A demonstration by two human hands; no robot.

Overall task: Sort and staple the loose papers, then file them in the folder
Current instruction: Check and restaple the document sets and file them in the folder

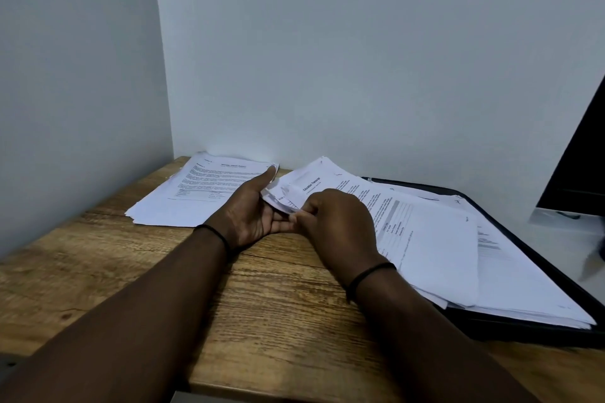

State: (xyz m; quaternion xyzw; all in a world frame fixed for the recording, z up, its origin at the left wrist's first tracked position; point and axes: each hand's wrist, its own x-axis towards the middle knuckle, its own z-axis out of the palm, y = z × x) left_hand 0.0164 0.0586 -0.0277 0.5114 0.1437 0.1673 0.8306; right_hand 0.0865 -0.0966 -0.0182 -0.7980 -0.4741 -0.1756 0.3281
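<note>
A stack of printed papers (425, 232) lies across an open black folder (523, 327) on the right of the wooden desk. Its top sheet is headed "Education Transcript". My right hand (337, 222) pinches the curled near-left corner of these sheets. My left hand (252, 206) lies palm up beside it, fingers straight under the same lifted corner. A second pile of papers (196, 196) rests on the desk to the left, by the wall corner. No stapler is in view.
Grey walls close the desk (278, 311) at the back and left. A dark monitor (579, 154) stands on a white surface at the far right, beyond the folder.
</note>
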